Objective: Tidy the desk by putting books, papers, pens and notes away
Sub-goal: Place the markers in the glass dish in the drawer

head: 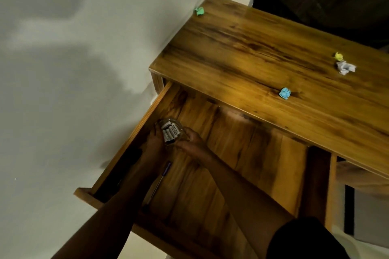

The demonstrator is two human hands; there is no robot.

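Head: left hand [154, 140], right hand [190, 139] grip jar [171, 131] near drawer wall [143, 121].

A: Desk [242, 48]?
B: Glossy wood, dark grain. Drawer [231, 143] at seven o'clock: duller wood.
A: And on it?
B: Crumpled matt paper: green ball [199, 10], blue ball [285, 93], white ball [345, 67].
A: Jar [170, 132]?
B: Clear, shiny; glass or plastic, unclear.

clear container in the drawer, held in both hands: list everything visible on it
The container is small, clear, glass or plastic by its look, open-topped, roughly upright. It holds several small grey-white cylinders with dark print too blurred to read. It is at the far-left corner of the open wooden drawer. The left hand grips its left side, the right hand its right. Whether it rests on the drawer bottom cannot be told.
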